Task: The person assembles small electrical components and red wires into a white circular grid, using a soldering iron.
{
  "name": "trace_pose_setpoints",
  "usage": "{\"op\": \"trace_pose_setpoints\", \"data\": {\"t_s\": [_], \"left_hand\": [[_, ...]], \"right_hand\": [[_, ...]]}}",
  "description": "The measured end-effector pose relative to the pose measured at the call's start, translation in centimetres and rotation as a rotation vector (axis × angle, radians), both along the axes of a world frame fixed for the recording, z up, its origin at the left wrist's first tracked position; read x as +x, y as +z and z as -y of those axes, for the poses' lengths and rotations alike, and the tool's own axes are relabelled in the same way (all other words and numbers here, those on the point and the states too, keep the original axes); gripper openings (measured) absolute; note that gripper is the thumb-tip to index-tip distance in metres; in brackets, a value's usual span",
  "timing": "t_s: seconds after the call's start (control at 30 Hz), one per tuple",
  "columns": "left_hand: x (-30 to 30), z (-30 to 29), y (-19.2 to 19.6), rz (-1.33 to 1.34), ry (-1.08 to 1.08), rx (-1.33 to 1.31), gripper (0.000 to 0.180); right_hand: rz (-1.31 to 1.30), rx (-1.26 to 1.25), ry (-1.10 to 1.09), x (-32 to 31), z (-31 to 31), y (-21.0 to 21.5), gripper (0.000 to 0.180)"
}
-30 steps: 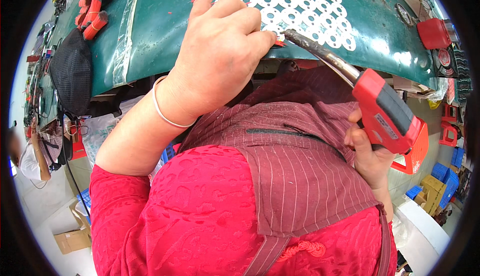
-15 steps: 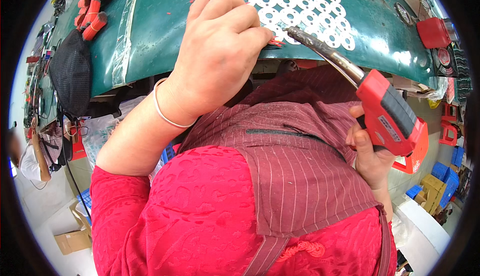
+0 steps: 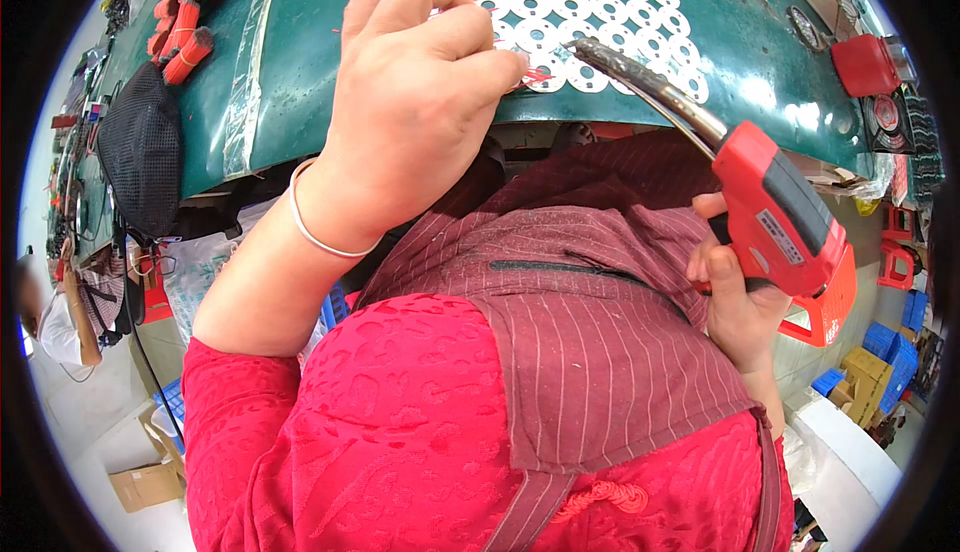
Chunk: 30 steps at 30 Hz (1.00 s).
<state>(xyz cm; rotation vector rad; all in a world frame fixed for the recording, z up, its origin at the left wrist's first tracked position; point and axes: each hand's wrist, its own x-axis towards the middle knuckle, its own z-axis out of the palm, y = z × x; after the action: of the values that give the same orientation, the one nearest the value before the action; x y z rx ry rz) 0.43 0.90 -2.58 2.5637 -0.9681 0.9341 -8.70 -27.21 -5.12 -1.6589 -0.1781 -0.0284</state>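
Note:
My left hand (image 3: 420, 92) is closed in a pinch over the front of the table, its knuckles toward me. From between thumb and forefinger stick the ends of thin red wires (image 3: 538, 77). My right hand (image 3: 735, 292) grips a red and black soldering gun (image 3: 780, 217), a finger at its trigger. Its long dark-tipped metal barrel points up and left, the tip close to the wires; whether they touch I cannot tell. Beneath lies a sheet of joined white round boards (image 3: 590, 12), each with a hole in the middle. Some thin red wires lie on it, partly behind my left hand.
Bundles of red wires (image 3: 185, 47) lie at the far left of the green tabletop (image 3: 300, 72). A black mesh chair back (image 3: 143, 147) stands at the left edge. A red container (image 3: 865, 65) is at the far right. Another person (image 3: 68, 327) sits at the left.
My left hand has shifted slightly left, with its forefinger and other fingers more spread. The soldering gun has moved a little up and left.

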Motion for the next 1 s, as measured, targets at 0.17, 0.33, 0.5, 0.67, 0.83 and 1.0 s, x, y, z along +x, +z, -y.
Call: {"op": "trace_pose_setpoints", "data": {"t_s": [0.17,0.33,0.5,0.67,0.83,1.0], "left_hand": [[0.2,0.1,-0.2,-0.027,0.014,0.026,0.014],[0.9,-0.9,-1.6,-0.032,0.012,0.007,0.012],[1.0,-1.0,-1.4,-0.045,0.004,0.02,0.013],[1.2,-1.1,-1.4,-0.062,-0.014,0.013,0.014],[1.3,-1.1,-1.6,-0.087,-0.05,-0.032,0.017],[1.4,-1.2,-1.6,-0.092,-0.067,-0.044,0.017]], "right_hand": [[0.045,-0.059,0.037,0.5,-0.2,-0.2,0.044],[0.028,0.048,0.056,0.6,-0.4,-0.1,0.042],[0.049,-0.078,0.036,0.6,-0.3,-0.1,0.043],[0.013,-0.097,0.1,0.5,0.6,-0.7,0.039],[0.027,-0.097,0.064,0.6,0.0,-0.5,0.039],[0.041,-0.095,0.07,0.7,-0.5,-0.1,0.039]]}}
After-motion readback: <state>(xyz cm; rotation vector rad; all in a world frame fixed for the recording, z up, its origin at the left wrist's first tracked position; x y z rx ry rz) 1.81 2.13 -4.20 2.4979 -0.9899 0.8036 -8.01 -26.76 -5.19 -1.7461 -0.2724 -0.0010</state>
